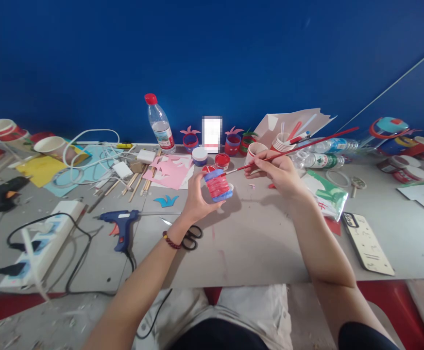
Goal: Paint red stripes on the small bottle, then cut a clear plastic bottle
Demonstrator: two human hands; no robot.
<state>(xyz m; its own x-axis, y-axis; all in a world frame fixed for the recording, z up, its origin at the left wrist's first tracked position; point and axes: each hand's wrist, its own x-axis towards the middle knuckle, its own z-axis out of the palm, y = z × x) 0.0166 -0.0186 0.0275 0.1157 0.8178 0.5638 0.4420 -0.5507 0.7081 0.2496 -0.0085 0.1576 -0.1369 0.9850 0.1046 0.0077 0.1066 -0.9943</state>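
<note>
A deep blue wall point(212, 58) fills the upper half; below it spreads a wide, cluttered grey tabletop point(255, 253); at the left on it lies a long white power strip point(49, 240) with cords plugged in; a clear bottle point(162, 129) with a red cap stands toward the back; a blue glue gun point(124, 226) lies to the right of the power strip; a pale phone point(368, 245) lies near the front edge, at the right.

Two bare hands meet over the middle; the left hand point(196, 198) has its thumb and fingers curved around a small cup point(218, 187), red around its middle and blue at both ends, held tilted above the tabletop; the right hand point(277, 170) pinches a long red paintbrush point(306, 148) between its fingers, the tip at the cup's upper blue end.

Black-handled scissors point(192, 238) lie beside the left wrist; an open pot of red paint point(222, 161) sits just behind the cup; smallest is a blue paper cutout point(166, 201), left of the left hand.
</note>
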